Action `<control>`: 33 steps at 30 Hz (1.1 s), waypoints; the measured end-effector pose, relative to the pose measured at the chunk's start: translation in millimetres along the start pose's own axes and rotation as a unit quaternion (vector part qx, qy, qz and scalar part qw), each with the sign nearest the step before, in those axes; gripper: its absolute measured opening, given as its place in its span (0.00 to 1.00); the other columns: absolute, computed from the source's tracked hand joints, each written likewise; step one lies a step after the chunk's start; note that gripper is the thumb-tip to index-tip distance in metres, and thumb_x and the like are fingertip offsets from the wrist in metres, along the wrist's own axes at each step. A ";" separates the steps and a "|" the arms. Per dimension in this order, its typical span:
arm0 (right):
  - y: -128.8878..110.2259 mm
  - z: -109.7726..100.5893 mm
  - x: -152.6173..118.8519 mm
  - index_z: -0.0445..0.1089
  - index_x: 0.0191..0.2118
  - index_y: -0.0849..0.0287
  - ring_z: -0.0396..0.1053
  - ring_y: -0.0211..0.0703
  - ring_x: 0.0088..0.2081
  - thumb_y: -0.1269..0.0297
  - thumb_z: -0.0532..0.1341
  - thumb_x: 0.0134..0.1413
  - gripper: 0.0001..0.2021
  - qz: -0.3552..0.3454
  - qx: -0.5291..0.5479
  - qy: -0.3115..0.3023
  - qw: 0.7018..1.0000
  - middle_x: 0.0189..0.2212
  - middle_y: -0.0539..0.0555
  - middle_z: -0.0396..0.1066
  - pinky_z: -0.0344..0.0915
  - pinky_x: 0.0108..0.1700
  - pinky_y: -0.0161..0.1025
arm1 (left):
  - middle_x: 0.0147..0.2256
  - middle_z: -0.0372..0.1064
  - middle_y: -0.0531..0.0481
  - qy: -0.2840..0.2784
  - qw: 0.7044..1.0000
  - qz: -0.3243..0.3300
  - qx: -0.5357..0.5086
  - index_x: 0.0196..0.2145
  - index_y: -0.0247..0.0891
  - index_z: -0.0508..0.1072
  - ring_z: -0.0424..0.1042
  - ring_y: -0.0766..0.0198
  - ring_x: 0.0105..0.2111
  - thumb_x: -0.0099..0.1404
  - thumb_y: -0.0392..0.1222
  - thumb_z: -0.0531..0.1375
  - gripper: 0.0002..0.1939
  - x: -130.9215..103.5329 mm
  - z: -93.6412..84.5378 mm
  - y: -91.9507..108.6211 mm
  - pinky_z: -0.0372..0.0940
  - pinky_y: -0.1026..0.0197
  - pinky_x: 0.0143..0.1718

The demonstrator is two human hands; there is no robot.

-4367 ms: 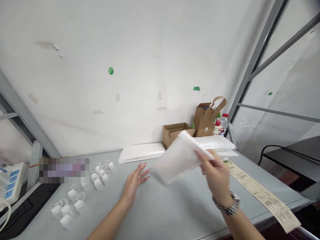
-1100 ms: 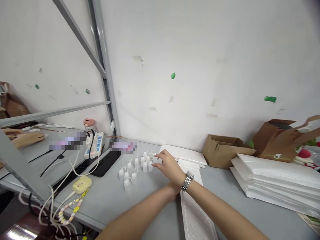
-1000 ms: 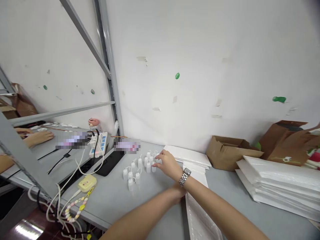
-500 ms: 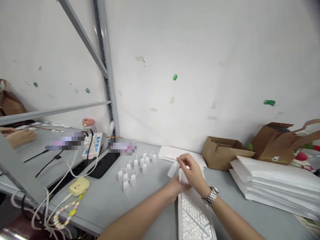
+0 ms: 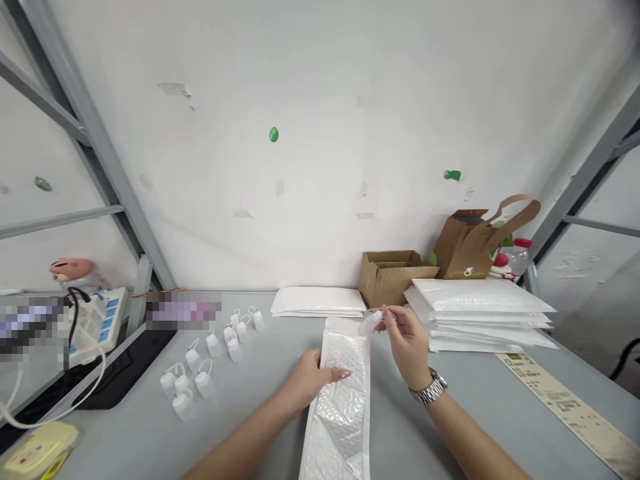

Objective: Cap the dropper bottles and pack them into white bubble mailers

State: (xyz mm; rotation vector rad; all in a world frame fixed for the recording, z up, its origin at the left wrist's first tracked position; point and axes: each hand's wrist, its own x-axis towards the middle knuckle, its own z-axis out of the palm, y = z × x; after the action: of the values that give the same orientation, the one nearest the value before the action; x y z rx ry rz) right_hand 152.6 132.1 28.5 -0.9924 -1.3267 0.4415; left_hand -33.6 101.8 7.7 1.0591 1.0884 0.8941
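Note:
A white bubble mailer lies lengthwise in front of me. My left hand grips its left edge, thumb across the top face and fingers underneath. Pinched between the fingertips of my right hand, which has a metal watch at the wrist, is a small translucent squeeze bottle. The bottle is tilted beside the mailer's upper right end; whether they touch I cannot tell. Several similar squeeze bottles with looped cap straps stand in a loose group left of my left hand.
Flat white mailers lie by the wall, next to an open cardboard box. A stack of bubble mailers, a brown paper bag and a printed strip are on the right. A power strip with cables is at left.
My view has swung to the right. My left hand, blurred near the mailer's top before, now grips its left edge lower down. My right hand still pinches the bottle, now right of the mailer's end.

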 end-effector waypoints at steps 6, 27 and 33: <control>0.2 2.2 -2.3 0.66 0.32 0.57 0.68 0.39 0.25 0.55 0.57 0.55 0.11 0.041 -0.015 -0.091 0.995 0.27 0.52 0.70 0.67 0.31 0.39 | 0.26 0.75 0.48 -0.012 1.000 0.002 0.013 0.26 0.32 0.75 0.72 0.56 0.28 0.35 0.44 0.71 0.19 1.0 0.7 -1.9 0.62 0.59 0.30; 11.6 14.5 -6.3 0.61 0.18 0.58 0.57 0.36 0.22 0.49 0.52 0.56 0.22 0.066 -0.086 -0.311 0.944 0.18 0.46 0.59 0.57 0.25 0.34 | 0.19 0.58 0.56 0.022 0.997 0.066 0.016 0.22 0.36 0.65 0.58 0.66 0.22 0.48 0.67 0.58 0.27 6.2 -2.9 -10.4 0.52 0.63 0.26; 11.2 14.0 -8.7 0.60 0.16 0.57 0.60 0.39 0.25 0.50 0.50 0.58 0.24 0.004 -0.140 -0.350 0.926 0.20 0.49 0.59 0.61 0.29 0.36 | 0.19 0.58 0.56 0.030 0.996 0.070 0.036 0.22 0.36 0.66 0.58 0.66 0.22 0.49 0.67 0.57 0.27 9.7 -3.3 -13.5 0.52 0.63 0.26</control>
State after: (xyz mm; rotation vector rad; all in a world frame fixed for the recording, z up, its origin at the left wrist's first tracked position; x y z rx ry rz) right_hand 140.3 136.3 13.4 -1.1216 -2.0741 0.6610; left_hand -33.7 108.1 -8.0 1.1858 1.1138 1.0107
